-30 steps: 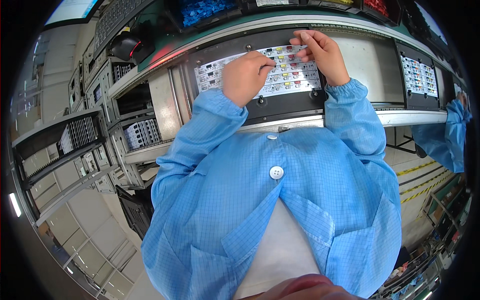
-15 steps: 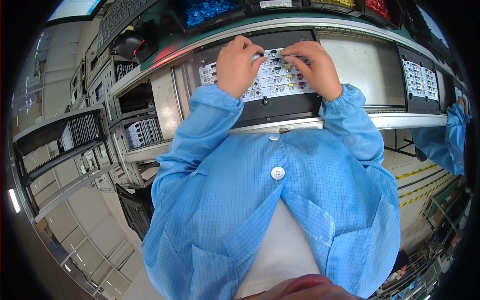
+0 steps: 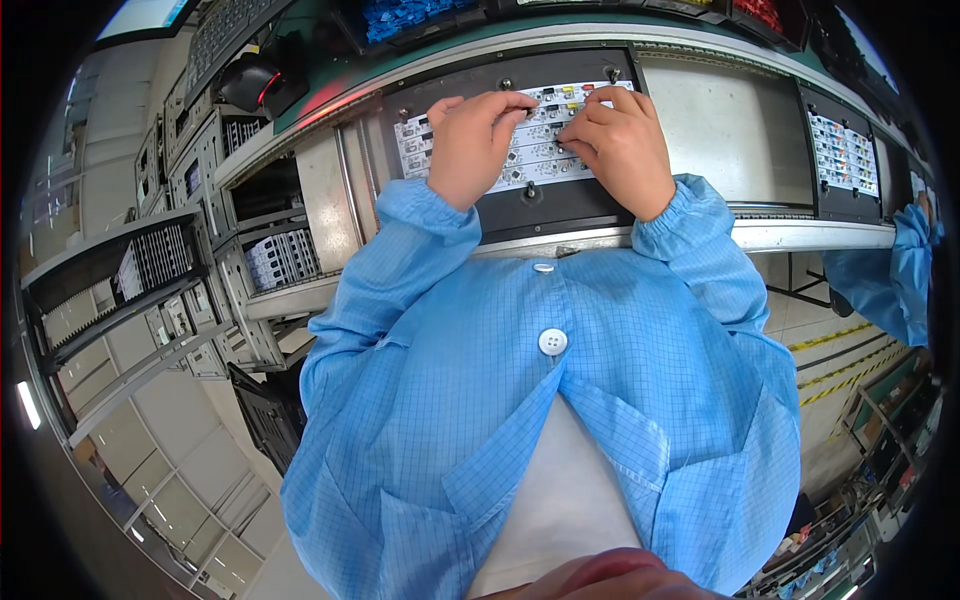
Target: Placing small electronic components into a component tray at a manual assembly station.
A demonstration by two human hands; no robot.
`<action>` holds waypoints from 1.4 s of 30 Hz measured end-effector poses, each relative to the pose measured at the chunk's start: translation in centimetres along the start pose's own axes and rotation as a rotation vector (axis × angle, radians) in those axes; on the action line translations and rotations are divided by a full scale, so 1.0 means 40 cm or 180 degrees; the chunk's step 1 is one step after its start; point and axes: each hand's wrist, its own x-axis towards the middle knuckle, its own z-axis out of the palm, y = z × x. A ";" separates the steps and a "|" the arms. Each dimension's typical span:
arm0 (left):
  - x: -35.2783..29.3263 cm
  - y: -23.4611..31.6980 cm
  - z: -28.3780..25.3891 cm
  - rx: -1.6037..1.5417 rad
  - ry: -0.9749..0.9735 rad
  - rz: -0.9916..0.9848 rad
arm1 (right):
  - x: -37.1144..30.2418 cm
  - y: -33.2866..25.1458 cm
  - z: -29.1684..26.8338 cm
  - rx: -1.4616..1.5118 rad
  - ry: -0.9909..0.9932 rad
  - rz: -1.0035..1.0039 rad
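Note:
White circuit boards lie in rows in a black fixture on the rail line ahead of me. Small black, yellow and red parts stand on them. Over the left half of the boards, my left hand has its thumb and forefinger pinched at an upper row. My right hand pinches lower, its fingertips at a middle row. Anything between the fingers of either hand is too small or hidden to name. Both hands cover parts of the boards.
Bins of blue parts and red parts stand behind the rail. A second fixture with boards sits to the right, near another person's blue sleeve. At left are a black scanner-like device and racks of boards.
My right hand has come nearer me, from an upper row to a middle one, uncovering coloured parts at the top right. My left hand has shifted slightly toward me, still pinched near an upper row.

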 end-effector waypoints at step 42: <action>0.463 -0.085 -0.307 0.2320 0.0387 -0.0200 | 0.579 0.141 -0.094 -0.1266 -0.0429 0.1163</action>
